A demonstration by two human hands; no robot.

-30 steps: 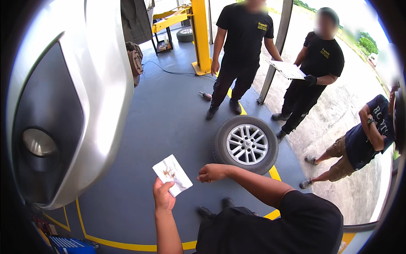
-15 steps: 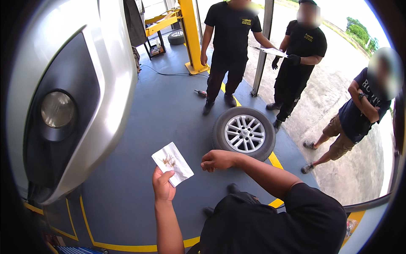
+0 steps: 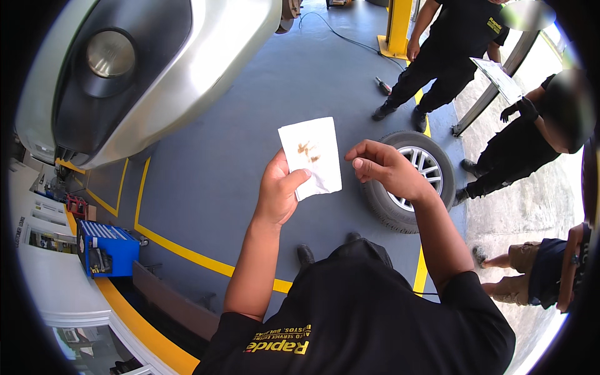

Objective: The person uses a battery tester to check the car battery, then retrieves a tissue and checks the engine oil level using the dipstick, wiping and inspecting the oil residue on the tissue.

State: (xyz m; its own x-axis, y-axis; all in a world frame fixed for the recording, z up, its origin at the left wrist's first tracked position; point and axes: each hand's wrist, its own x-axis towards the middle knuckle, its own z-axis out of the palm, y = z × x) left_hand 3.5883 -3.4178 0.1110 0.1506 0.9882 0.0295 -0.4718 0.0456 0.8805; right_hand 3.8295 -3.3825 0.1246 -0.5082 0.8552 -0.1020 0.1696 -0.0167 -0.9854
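My left hand (image 3: pixel 281 187) grips a folded white paper towel (image 3: pixel 325 169) by its lower left edge, the thumb pressed on its face. Brown smears mark the upper middle of the paper towel. To the right of it, apart from the paper, hovers my right hand (image 3: pixel 390 169). Its fingers are loosely bent, the index finger and thumb stand a little apart, and nothing shows between them. Behind and below the right hand, a wheel (image 3: pixel 447 159) with a silver rim lies flat on the floor, partly covered by that hand and forearm.
A silver vehicle's front end (image 3: pixel 187 81) with a fog lamp juts in at upper left. A blue tool cart (image 3: pixel 115 250) stands at lower left. Three people are on the right, one (image 3: pixel 450 50) near a yellow post (image 3: pixel 395 37). A dark tool (image 3: pixel 383 86) and a cable lie on the floor.
The view has turned right and downward. Both hands appear higher in the picture, the paper towel still in the left. The right hand's index finger has straightened somewhat.
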